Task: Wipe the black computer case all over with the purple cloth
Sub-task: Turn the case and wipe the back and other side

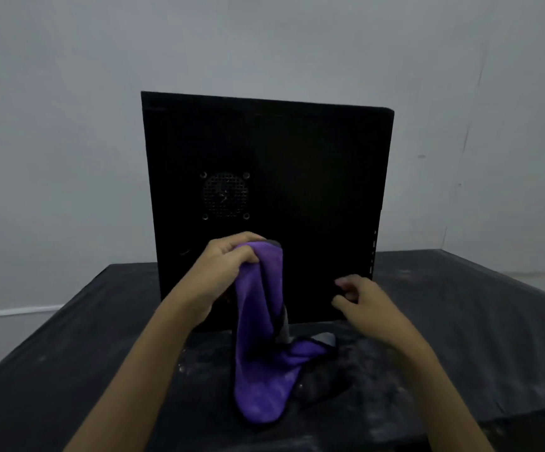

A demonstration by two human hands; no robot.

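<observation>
Purple cloth hangs from your left hand, which grips its top; its lower end lies on the dark table. Your right hand hovers loosely curled, holding nothing. Just behind both hands, the black computer case stands upright.

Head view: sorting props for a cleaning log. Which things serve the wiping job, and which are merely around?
Job: black upright computer case, purple black-edged cloth, left hand gripping it, empty right hand.
Around: dark dusty table cover, grey wall.
</observation>
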